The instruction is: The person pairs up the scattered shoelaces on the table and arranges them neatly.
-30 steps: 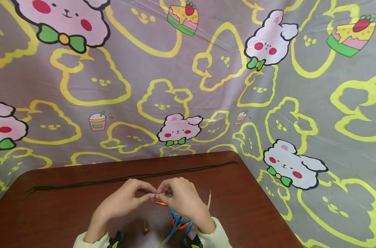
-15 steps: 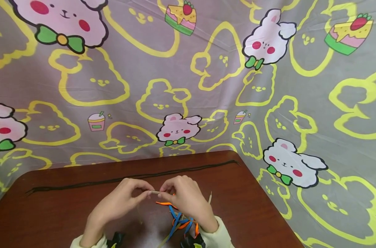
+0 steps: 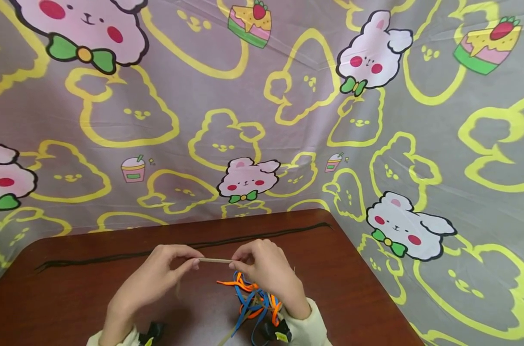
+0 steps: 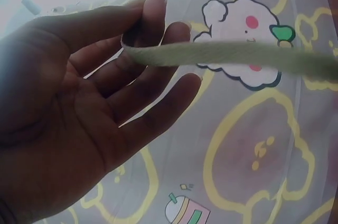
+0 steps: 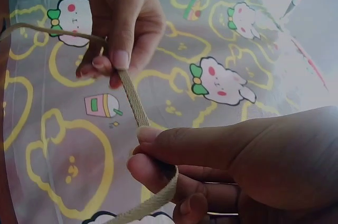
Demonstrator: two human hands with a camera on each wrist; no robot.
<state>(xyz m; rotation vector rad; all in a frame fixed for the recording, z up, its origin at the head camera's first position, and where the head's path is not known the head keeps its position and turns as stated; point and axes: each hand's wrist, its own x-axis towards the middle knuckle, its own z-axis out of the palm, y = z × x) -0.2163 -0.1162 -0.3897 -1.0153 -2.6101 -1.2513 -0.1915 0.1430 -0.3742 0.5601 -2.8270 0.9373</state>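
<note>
The left hand [image 3: 158,274] and right hand [image 3: 270,269] are pinching a beige lace [image 3: 215,260] thumb-to-finger, holding it straight between them above the table [image 3: 344,283] — light, even tension is probably best for avoiding twists.

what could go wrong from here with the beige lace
Slipping: the left hand and right hand each seem to pinch the beige lace between thumb and fingertip, so a hard tug might pull it free.

Tangling: its free lengths trail from both hands and could catch in the jumbled orange and blue laces.

Snagging: the black wrist device looks close to that pile and might hook a loop.
</note>
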